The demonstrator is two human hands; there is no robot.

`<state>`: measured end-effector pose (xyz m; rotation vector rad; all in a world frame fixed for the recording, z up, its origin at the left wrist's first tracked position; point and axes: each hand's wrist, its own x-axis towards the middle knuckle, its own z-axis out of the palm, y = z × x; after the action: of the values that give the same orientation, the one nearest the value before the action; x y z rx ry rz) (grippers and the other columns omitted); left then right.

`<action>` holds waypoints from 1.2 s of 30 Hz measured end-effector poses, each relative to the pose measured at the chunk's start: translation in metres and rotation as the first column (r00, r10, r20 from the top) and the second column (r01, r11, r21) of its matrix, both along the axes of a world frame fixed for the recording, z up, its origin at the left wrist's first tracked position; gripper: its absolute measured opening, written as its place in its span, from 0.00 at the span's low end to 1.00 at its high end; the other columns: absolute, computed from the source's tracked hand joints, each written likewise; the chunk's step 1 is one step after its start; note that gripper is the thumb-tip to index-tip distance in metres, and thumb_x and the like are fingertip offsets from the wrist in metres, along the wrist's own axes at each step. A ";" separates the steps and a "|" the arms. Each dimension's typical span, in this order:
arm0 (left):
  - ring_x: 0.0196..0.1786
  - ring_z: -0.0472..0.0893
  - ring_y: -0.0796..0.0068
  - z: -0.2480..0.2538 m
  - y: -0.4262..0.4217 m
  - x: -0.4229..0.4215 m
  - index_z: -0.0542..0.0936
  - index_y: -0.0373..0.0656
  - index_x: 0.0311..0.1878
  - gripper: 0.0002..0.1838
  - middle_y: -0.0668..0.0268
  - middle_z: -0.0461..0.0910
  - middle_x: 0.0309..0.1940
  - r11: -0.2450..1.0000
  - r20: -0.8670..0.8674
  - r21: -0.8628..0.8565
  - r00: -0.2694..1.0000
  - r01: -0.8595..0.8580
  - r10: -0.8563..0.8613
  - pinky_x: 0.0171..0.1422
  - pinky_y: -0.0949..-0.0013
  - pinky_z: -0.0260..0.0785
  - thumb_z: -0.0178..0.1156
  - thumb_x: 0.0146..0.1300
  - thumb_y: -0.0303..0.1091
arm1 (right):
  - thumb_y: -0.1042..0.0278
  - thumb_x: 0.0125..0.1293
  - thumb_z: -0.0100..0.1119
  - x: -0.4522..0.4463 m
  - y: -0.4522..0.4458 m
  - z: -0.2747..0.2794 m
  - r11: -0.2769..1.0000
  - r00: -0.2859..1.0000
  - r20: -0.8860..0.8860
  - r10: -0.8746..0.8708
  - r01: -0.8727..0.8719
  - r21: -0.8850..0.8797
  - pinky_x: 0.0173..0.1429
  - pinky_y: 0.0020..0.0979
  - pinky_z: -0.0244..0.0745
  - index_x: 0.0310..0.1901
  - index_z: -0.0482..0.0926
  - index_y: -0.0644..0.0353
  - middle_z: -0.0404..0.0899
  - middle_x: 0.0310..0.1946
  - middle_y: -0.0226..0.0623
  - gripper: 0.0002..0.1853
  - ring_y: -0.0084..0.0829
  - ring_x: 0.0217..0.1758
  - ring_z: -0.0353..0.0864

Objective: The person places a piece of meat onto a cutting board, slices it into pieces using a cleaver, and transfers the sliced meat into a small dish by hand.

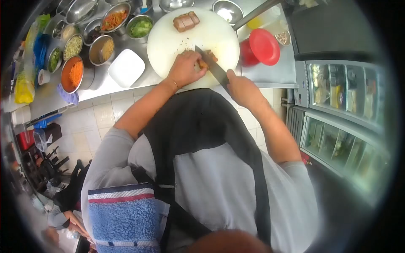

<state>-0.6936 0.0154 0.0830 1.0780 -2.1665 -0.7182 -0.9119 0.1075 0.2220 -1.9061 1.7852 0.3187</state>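
Observation:
My right hand (245,89) is closed round the handle of a broad kitchen knife (216,69), its blade slanting across the round white cutting board (160,46). My left hand (185,68) is closed on a small piece of browned meat (203,64) at the near part of the board, thumb and fingers beside the blade. More browned bits lie right against the knife, partly hidden by it. Toward the far edge of the board sits a block of sliced roast meat (185,22). Dark crumbs are scattered between the block and my left hand.
Left of the board stand a white square dish (126,68) and metal bowls of shredded carrot (76,72), chopped greens (140,28) and other ingredients. At the right are a red container (263,47) and a glass-door fridge (344,88). Another person's arm (76,221) shows at lower left.

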 end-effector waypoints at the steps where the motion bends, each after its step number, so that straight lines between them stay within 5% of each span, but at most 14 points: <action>1: 0.51 0.84 0.53 -0.005 0.006 0.001 0.84 0.42 0.48 0.22 0.59 0.85 0.44 1.000 -0.016 0.007 1.000 0.009 -0.009 0.61 0.55 0.77 0.80 0.55 0.41 | 0.70 0.76 0.53 -0.001 0.007 0.005 1.000 1.000 -0.011 0.009 -0.009 0.006 0.50 0.62 0.82 0.56 0.69 0.64 0.87 0.34 0.62 0.12 0.66 0.42 0.89; 5: 0.53 0.84 0.51 0.012 0.013 0.006 0.83 0.41 0.52 0.26 0.56 0.84 0.49 0.999 -0.027 0.036 0.999 -0.026 0.027 0.63 0.55 0.77 0.82 0.57 0.45 | 0.70 0.77 0.51 -0.007 0.005 0.037 0.962 0.987 -0.022 -0.162 0.153 -0.225 0.49 0.64 0.81 0.55 0.69 0.61 0.86 0.29 0.61 0.10 0.66 0.39 0.88; 9: 0.52 0.83 0.52 0.013 0.024 0.021 0.81 0.36 0.56 0.29 0.53 0.82 0.49 0.992 -0.088 -0.047 0.990 -0.114 0.110 0.58 0.56 0.79 0.81 0.59 0.45 | 0.70 0.76 0.51 -0.005 -0.037 -0.005 0.861 0.984 -0.138 -0.109 0.024 -0.508 0.47 0.55 0.84 0.76 0.70 0.55 0.86 0.42 0.57 0.27 0.57 0.42 0.90; 13: 0.47 0.83 0.55 0.006 0.029 0.047 0.81 0.36 0.55 0.25 0.54 0.81 0.48 0.988 -0.091 -0.044 0.985 -0.149 0.144 0.55 0.57 0.79 0.79 0.60 0.39 | 0.69 0.77 0.52 -0.004 -0.073 -0.070 0.812 0.978 -0.181 -0.104 -0.021 -0.583 0.45 0.54 0.85 0.80 0.69 0.44 0.85 0.45 0.53 0.31 0.55 0.44 0.89; 14: 0.58 0.81 0.45 0.007 0.031 0.051 0.80 0.36 0.56 0.25 0.51 0.80 0.53 0.983 -0.070 0.111 0.985 -0.147 0.155 0.65 0.50 0.75 0.76 0.61 0.41 | 0.68 0.76 0.53 -0.003 -0.079 -0.077 0.813 0.974 -0.204 -0.096 -0.041 -0.581 0.47 0.53 0.85 0.80 0.71 0.43 0.84 0.46 0.53 0.30 0.54 0.46 0.89; 16: 0.59 0.81 0.45 0.008 0.033 0.056 0.80 0.36 0.57 0.26 0.50 0.80 0.53 0.984 -0.055 0.118 0.988 -0.135 0.142 0.66 0.50 0.75 0.75 0.61 0.42 | 0.67 0.76 0.54 -0.006 -0.082 -0.090 0.820 0.970 -0.228 -0.086 -0.061 -0.570 0.48 0.52 0.85 0.79 0.73 0.42 0.83 0.46 0.52 0.30 0.53 0.48 0.89; 19: 0.61 0.80 0.45 0.015 0.033 0.052 0.80 0.35 0.60 0.30 0.49 0.80 0.56 0.985 -0.018 0.145 0.995 -0.096 0.100 0.67 0.51 0.75 0.76 0.61 0.43 | 0.64 0.74 0.62 -0.011 -0.081 -0.087 0.828 0.977 -0.202 -0.064 -0.061 -0.557 0.57 0.50 0.84 0.79 0.73 0.45 0.84 0.51 0.52 0.32 0.53 0.54 0.86; 21: 0.62 0.80 0.45 0.018 0.029 0.046 0.79 0.35 0.62 0.32 0.49 0.79 0.58 0.983 0.010 0.164 0.997 -0.077 0.076 0.69 0.52 0.75 0.76 0.60 0.44 | 0.61 0.69 0.72 -0.020 -0.079 -0.072 0.702 0.987 0.090 0.132 -0.029 -0.711 0.62 0.49 0.81 0.76 0.76 0.49 0.84 0.56 0.45 0.33 0.52 0.62 0.83; 22: 0.56 0.82 0.50 0.019 0.029 0.041 0.79 0.34 0.65 0.35 0.51 0.79 0.57 0.987 0.015 0.143 0.997 -0.071 0.070 0.63 0.55 0.78 0.79 0.59 0.44 | 0.67 0.62 0.78 -0.023 -0.079 -0.062 0.878 0.946 0.294 0.138 0.021 -0.479 0.70 0.47 0.79 0.78 0.73 0.54 0.81 0.64 0.46 0.41 0.50 0.69 0.79; 23: 0.50 0.84 0.55 0.020 0.029 0.036 0.79 0.33 0.67 0.39 0.53 0.79 0.57 0.991 0.020 0.122 0.998 -0.061 0.059 0.58 0.59 0.81 0.81 0.57 0.44 | 0.67 0.62 0.78 -0.021 -0.079 -0.057 0.880 0.945 0.297 0.138 0.021 -0.474 0.70 0.47 0.79 0.78 0.73 0.54 0.81 0.64 0.46 0.41 0.50 0.69 0.79; 25: 0.52 0.84 0.54 0.020 0.025 0.024 0.79 0.33 0.68 0.41 0.52 0.79 0.58 0.989 0.046 0.139 0.998 -0.050 0.044 0.60 0.58 0.81 0.82 0.56 0.45 | 0.71 0.57 0.80 -0.020 -0.081 -0.053 0.971 0.931 0.331 0.154 -0.081 -0.225 0.77 0.42 0.75 0.80 0.69 0.57 0.76 0.70 0.48 0.48 0.48 0.74 0.77; 27: 0.54 0.84 0.53 0.024 0.018 0.012 0.78 0.32 0.70 0.44 0.51 0.78 0.60 0.988 0.069 0.148 0.997 -0.038 0.028 0.62 0.58 0.81 0.82 0.54 0.46 | 0.73 0.52 0.82 -0.023 -0.097 -0.072 0.976 0.931 0.323 0.171 -0.115 -0.186 0.80 0.40 0.74 0.83 0.65 0.57 0.71 0.74 0.48 0.54 0.49 0.76 0.75; 32: 0.54 0.84 0.51 0.028 0.006 -0.006 0.81 0.32 0.67 0.40 0.49 0.81 0.56 0.975 0.255 0.215 0.967 -0.050 -0.006 0.65 0.57 0.79 0.82 0.54 0.44 | 0.73 0.53 0.81 -0.012 -0.108 -0.078 0.955 0.912 0.284 0.295 -0.277 -0.104 0.75 0.43 0.76 0.71 0.78 0.60 0.77 0.67 0.48 0.40 0.49 0.70 0.79; 36: 0.52 0.84 0.52 0.021 0.003 -0.008 0.85 0.33 0.61 0.33 0.52 0.84 0.48 0.964 0.173 0.267 0.984 0.003 -0.051 0.62 0.56 0.79 0.81 0.54 0.40 | 0.74 0.55 0.79 -0.010 -0.089 -0.073 0.969 0.902 0.360 0.237 -0.192 -0.157 0.73 0.44 0.77 0.63 0.83 0.62 0.80 0.62 0.47 0.31 0.50 0.67 0.81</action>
<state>-0.7018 0.0181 0.1040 1.2950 -2.2847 -0.9810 -0.9217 0.0187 0.1489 -2.0848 1.3698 -0.0822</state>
